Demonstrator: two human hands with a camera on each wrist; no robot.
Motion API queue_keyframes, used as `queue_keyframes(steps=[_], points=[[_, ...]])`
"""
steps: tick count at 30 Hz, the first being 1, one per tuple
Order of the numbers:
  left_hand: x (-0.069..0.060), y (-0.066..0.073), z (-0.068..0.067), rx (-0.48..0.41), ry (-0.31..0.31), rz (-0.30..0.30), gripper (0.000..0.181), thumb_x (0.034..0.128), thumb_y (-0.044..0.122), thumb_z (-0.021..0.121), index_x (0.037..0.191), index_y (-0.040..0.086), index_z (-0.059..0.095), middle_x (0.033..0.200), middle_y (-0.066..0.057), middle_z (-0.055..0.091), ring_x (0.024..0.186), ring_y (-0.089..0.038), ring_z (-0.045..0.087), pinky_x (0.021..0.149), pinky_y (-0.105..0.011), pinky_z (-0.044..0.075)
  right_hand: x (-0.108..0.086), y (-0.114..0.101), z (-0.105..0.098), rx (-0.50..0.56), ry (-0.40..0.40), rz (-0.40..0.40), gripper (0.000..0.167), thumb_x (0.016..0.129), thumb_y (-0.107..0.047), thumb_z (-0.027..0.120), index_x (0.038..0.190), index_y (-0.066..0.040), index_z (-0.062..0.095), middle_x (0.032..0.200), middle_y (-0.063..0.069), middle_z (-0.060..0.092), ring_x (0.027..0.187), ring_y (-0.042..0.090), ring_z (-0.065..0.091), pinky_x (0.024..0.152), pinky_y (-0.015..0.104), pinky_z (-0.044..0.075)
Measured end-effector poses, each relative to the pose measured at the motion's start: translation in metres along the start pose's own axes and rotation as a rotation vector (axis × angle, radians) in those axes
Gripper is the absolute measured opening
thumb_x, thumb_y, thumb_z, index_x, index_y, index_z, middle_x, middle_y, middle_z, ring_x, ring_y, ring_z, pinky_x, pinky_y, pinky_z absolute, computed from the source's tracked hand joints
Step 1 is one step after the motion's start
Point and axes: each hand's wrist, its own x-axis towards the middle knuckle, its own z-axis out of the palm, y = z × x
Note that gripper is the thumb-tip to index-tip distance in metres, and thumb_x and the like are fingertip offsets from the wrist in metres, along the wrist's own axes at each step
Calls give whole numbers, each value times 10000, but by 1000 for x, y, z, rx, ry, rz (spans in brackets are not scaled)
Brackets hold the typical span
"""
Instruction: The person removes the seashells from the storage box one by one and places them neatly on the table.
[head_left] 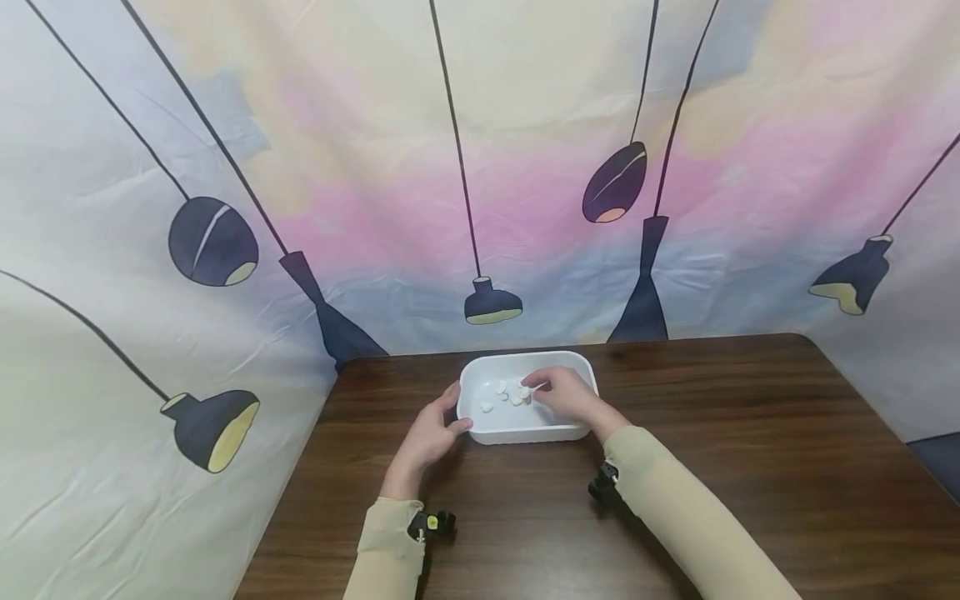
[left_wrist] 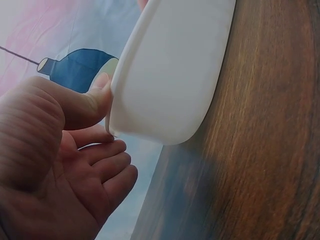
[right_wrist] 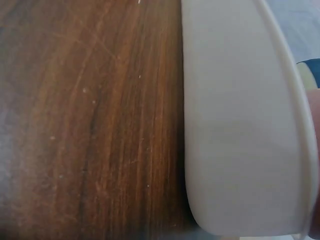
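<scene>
A white rectangular tray (head_left: 525, 435) with raised sides stands on the wooden table. Several small off-white pieces (head_left: 516, 400) lie loose on its floor, most of them near the middle. At the tray's left end, my left hand (head_left: 430, 429) grips the rim; the left wrist view has the thumb (left_wrist: 102, 87) and index finger pinching that edge. My right hand (head_left: 562, 392) reaches over the near right side into the tray, its fingertips down by the pieces. Whether it pinches one is too small to tell. In the right wrist view the tray wall (right_wrist: 245, 125) hides the fingertips.
The dark brown wooden table (head_left: 712, 467) extends around the tray, its far edge just behind it. A cloth backdrop (head_left: 360, 167) printed with hanging lamps rises beyond. A black wrist camera (head_left: 435, 523) sits on the left sleeve and another (head_left: 603, 483) on the right.
</scene>
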Motion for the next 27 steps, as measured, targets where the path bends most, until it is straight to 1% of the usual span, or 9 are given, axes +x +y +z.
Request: queue_keyframes(steps=[3,8,12,16,23,27], points=[[-1,1,0,1,0,-5,714,1008,94,722,1635,8,391,1719,-137,340,1587,-360,303,1279,-568,252,7,1,4,-36,-12,4,284,991,-3,654,1214,-90,808,1234,67,769,1145,263,698,1028,467,560],[-1,2,0,1,-5,-13,710,1016,104,716,1640,19,388,1724,-134,331,1591,-357,295,1279,-574,248,14,3,9,-99,-29,-6,322,974,22,639,1222,-96,808,1250,63,764,1143,253,696,1027,451,561],[0,2,1,6,-5,-15,707,1019,114,718,1641,31,392,1727,-112,330,1595,-346,289,1281,-571,245,16,2,11,-130,-46,21,320,992,13,643,1245,-103,800,1268,64,756,1164,253,686,1049,450,551],[0,1,1,15,0,-16,710,1017,120,721,1641,33,394,1726,-107,333,1595,-344,292,1282,-569,245,16,1,12,-157,-62,39,286,1005,-23,671,1246,-111,798,1228,60,758,1144,252,679,1047,463,547],[-1,0,0,10,1,-5,707,1013,108,715,1632,2,391,1720,-137,336,1592,-354,293,1285,-564,237,16,2,13,-207,-74,9,279,1019,-90,701,1288,-100,775,1182,51,760,1167,250,682,1063,455,539],[-1,1,0,-1,3,0,709,1007,103,721,1629,1,396,1717,-130,342,1591,-349,295,1287,-559,235,18,2,13,-214,-66,-9,295,1010,-86,709,1300,-88,763,1155,57,760,1154,256,688,1054,457,543]])
